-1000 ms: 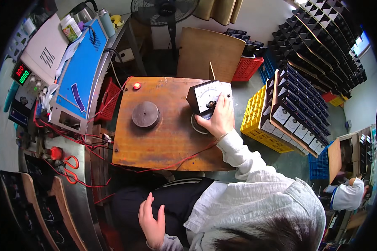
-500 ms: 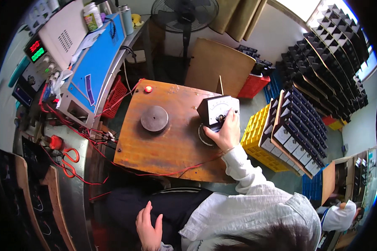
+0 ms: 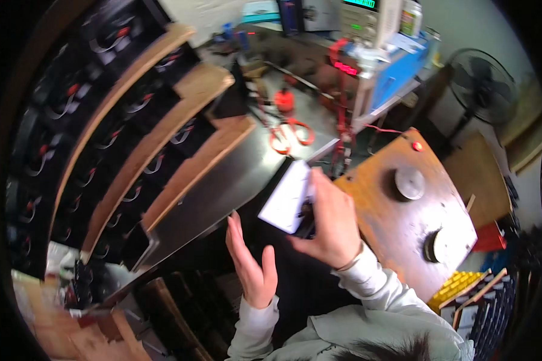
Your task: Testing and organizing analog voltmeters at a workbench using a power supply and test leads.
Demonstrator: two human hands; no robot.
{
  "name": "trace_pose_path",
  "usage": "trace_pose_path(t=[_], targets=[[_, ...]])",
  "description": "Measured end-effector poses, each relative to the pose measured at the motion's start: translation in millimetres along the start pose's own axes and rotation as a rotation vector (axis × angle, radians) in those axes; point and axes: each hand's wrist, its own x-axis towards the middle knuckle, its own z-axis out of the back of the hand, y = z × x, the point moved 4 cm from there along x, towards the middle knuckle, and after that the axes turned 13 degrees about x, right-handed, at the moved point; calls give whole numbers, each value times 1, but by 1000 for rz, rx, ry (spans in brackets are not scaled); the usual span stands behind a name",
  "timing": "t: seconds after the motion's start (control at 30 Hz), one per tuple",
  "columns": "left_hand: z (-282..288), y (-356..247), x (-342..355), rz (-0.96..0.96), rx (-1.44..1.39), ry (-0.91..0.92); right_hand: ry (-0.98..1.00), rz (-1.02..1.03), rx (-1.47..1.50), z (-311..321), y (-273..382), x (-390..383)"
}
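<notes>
My right hand (image 3: 334, 225) grips a black-cased analog panel meter (image 3: 288, 195) by its lower end, its white dial face tilted up toward me. Motion blurs the dial. Just left of the meter, my left hand (image 3: 253, 265) is raised with fingers stretched and thumb apart, holding nothing and not touching the meter. To the right is the wooden table (image 3: 379, 210), bearing a round grey metal disc (image 3: 409, 183), a second round piece (image 3: 441, 246) nearer its right edge, and a lit red lamp (image 3: 417, 146).
Boards stacked with black meter cases (image 3: 141, 102) fill the left. Beyond my hands runs a metal bench (image 3: 217, 192) with orange-handled scissors (image 3: 292, 136). A power supply (image 3: 358, 21) and a blue case (image 3: 397, 75) stand behind. At lower right is a yellow crate (image 3: 457, 289).
The view has swung left. My right hand has lifted the meter off the round piece on the table and brought it leftward. My left hand has risen from my lap toward it.
</notes>
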Motion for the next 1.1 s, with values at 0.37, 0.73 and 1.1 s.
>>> trace_pose_path(t=[0.37, 0.73, 1.1], targets=[[43, 76, 57, 143, -113, -72, 86, 74, 272, -80, 15, 49], [48, 81, 91, 150, -361, 242, -89, -348, 632, -70, 5, -6], [42, 89, 85, 154, -349, 209, -102, -434, 572, -72, 0, -10]])
